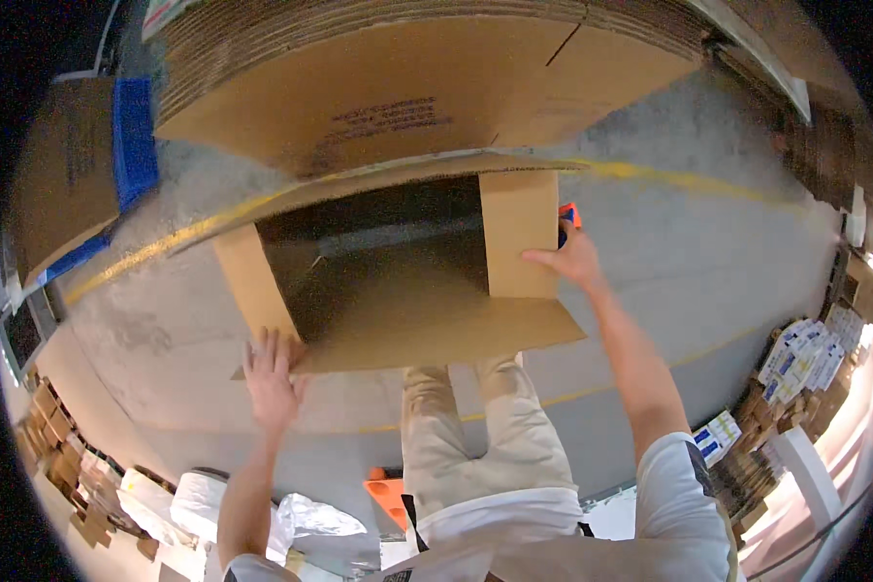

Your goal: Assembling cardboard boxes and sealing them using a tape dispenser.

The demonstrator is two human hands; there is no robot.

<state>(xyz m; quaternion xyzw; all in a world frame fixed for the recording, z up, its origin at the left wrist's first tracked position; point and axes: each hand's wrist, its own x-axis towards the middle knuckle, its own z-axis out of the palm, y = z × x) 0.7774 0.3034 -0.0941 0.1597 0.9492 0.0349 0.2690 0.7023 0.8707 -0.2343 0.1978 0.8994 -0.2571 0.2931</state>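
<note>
An open cardboard box (388,267) stands in front of me, its flaps spread outward and its dark inside showing. My left hand (274,380) lies with fingers stretched out on the near left corner, where the left flap (249,267) meets the near flap (446,337). At the right flap (520,233), my right hand (574,257) is closed, with its thumb across the flap's edge. Its fingers curl around a red-orange and dark blue object (569,215), which looks like a tape dispenser and is partly hidden behind the flap and hand.
Beyond the box rises a thick stack of flat cardboard (407,97). A carton with blue edging (68,184) stands at the left. An orange object (388,497) is near my legs. Stacked cartons (805,359) line the right, and white wrapped bundles (199,504) lie lower left.
</note>
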